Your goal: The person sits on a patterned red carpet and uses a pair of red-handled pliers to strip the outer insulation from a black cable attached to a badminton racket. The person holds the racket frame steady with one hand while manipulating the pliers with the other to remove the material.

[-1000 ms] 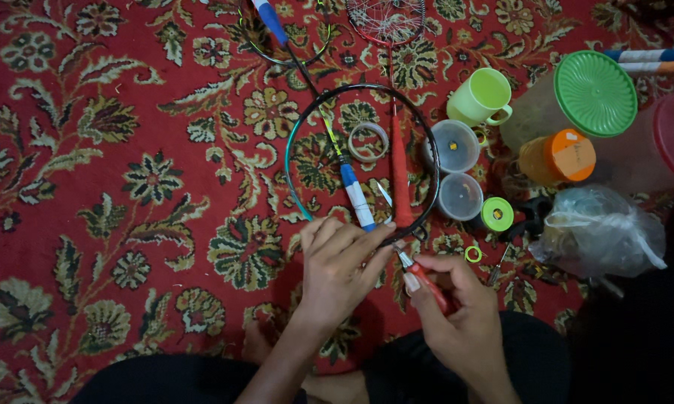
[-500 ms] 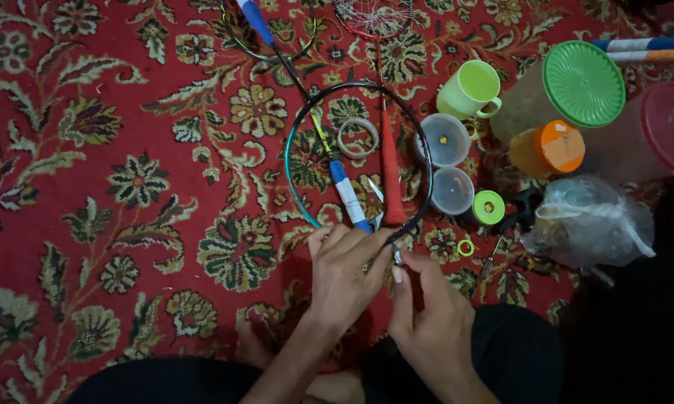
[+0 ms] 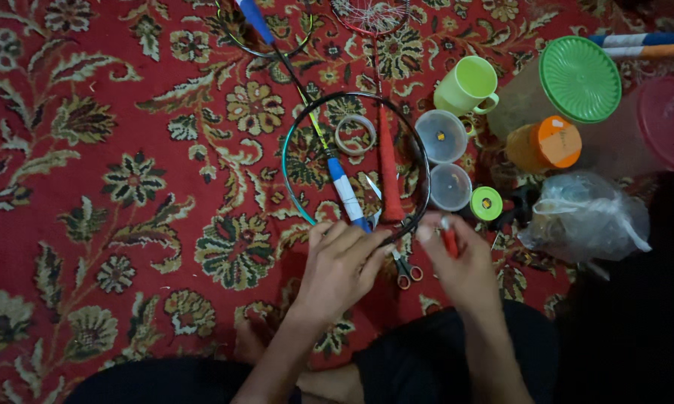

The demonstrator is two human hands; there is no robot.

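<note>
An unstrung racket frame (image 3: 290, 173) with a black and teal hoop lies on the red patterned carpet. My left hand (image 3: 343, 263) curls over its near rim, beside the end of a blue and white racket handle (image 3: 347, 191) that crosses the hoop. My right hand (image 3: 465, 268) is just right of the hoop, gripping a small red-handled tool (image 3: 450, 242) near a clear round tub (image 3: 450, 187). A red racket handle (image 3: 389, 173) and a tape roll (image 3: 355, 135) lie inside the hoop. Small scissors (image 3: 405, 270) lie between my hands.
To the right stand a green mug (image 3: 468, 86), a second clear tub (image 3: 441, 136), a green spool (image 3: 486, 203), an orange-lidded jar (image 3: 546, 144), green-lidded (image 3: 580, 78) and pink-lidded (image 3: 669, 123) containers, and a plastic bag (image 3: 583, 217). My crossed legs fill the bottom edge.
My right hand has moved up and to the right, away from my left hand, still holding the red-handled tool. My left hand stays on the hoop's near rim.
</note>
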